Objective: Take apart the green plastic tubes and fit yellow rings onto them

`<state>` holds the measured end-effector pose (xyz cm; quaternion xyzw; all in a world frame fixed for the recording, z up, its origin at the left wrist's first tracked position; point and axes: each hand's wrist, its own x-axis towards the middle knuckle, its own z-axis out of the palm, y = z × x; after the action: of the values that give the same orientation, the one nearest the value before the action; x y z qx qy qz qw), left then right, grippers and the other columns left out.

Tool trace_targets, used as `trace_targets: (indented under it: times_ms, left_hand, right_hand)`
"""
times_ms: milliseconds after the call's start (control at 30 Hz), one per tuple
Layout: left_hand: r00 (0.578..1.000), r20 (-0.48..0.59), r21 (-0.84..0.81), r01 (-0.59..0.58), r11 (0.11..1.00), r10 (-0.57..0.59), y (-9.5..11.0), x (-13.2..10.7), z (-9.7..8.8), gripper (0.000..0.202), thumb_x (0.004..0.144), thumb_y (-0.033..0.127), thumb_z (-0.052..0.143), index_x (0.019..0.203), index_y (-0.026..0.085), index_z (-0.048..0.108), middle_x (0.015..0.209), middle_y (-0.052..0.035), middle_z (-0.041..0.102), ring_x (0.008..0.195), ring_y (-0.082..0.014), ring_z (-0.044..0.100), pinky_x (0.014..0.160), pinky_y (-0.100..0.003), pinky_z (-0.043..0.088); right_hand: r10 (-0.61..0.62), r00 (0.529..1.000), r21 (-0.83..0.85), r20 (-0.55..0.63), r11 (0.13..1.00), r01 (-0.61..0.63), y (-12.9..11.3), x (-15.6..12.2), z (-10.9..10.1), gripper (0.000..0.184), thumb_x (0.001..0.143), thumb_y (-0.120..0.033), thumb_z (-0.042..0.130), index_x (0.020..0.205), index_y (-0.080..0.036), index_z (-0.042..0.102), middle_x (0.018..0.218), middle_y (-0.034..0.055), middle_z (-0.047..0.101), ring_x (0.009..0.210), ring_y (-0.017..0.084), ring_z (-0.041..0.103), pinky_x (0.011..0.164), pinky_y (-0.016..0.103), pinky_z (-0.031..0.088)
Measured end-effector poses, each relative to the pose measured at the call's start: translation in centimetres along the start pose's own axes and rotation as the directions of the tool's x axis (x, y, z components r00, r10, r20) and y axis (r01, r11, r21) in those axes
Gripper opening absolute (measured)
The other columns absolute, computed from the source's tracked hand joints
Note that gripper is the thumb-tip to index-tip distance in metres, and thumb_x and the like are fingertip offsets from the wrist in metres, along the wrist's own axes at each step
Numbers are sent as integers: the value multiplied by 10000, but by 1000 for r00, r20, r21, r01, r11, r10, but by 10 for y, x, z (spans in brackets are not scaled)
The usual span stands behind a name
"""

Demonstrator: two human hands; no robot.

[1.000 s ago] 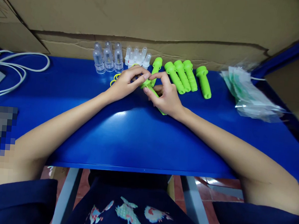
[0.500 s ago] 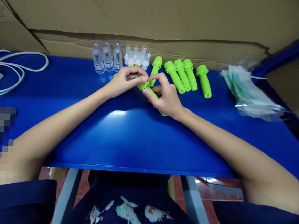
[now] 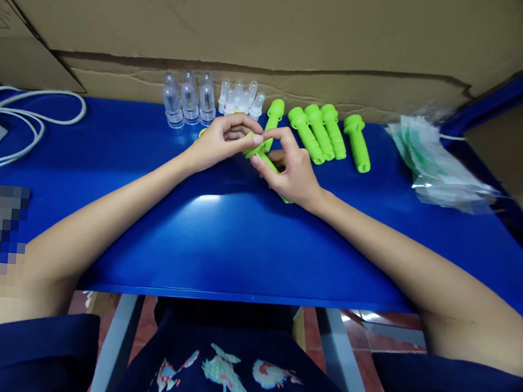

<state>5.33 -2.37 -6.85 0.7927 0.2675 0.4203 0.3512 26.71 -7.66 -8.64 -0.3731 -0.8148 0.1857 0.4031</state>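
Over the middle of the blue table, both hands hold one bright green flashlight body (image 3: 271, 159), its flared head up and to the left. My right hand (image 3: 294, 173) wraps round the tube, whose lower end pokes out under the palm. With thumb and fingers, my left hand (image 3: 223, 143) is closed at the flared head and covers part of it. Just behind the hands lies another green flashlight body (image 3: 276, 114). A yellow ring (image 3: 203, 133) shows partly from behind my left hand.
Several clear domed plastic tubes (image 3: 190, 103) stand at the back left, beside small white-based clear bulbs (image 3: 237, 97). More green flashlight bodies (image 3: 324, 131) lie to the right. Farther right is a plastic bag (image 3: 445, 168); a white cable (image 3: 41, 119) coils at left. Cardboard (image 3: 274, 28) walls the back.
The green head has tilted slightly between my fingertips, and my left thumb now covers more of it. Both hands stay in almost the same place.
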Motion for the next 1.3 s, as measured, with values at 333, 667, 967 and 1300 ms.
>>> trace_targets:
  times_ms: [333,667,967,1300]
  left_hand:
    - [999,26,-64,33,997,-31,-4,1,-1,501,904,679,747,1067,206,723,1028,-57,774,961,-204,765,828,-320,636]
    - [997,47,-117,68,991,-63,-6,0,-1,523,888,677,773,1062,187,719,946,-28,729,844,-154,726,746,-269,590]
    - [998,43,-94,52,994,-48,-6,1,2,659,885,824,658,1041,186,712,938,-32,728,823,-138,717,733,-252,577]
    - [998,40,-79,49,996,-46,-5,1,3,681,876,839,654,1017,175,707,867,-16,683,681,-92,627,614,-224,482]
  right_hand:
    - [-23,1000,12,-19,1000,23,3,0,3,538,1060,-605,575,1437,-252,426,653,-59,618,470,169,533,565,322,524]
    - [7,999,34,38,999,-8,0,2,-1,448,1059,-595,577,1346,-261,490,680,-43,638,464,150,535,515,288,519]
    - [73,995,137,62,987,-81,-2,4,-2,530,1017,-690,597,1317,-267,488,598,-65,615,448,164,571,499,299,516]
    - [97,993,176,69,978,-108,-4,5,-1,551,989,-739,603,1268,-281,476,575,-80,581,421,151,547,438,270,418]
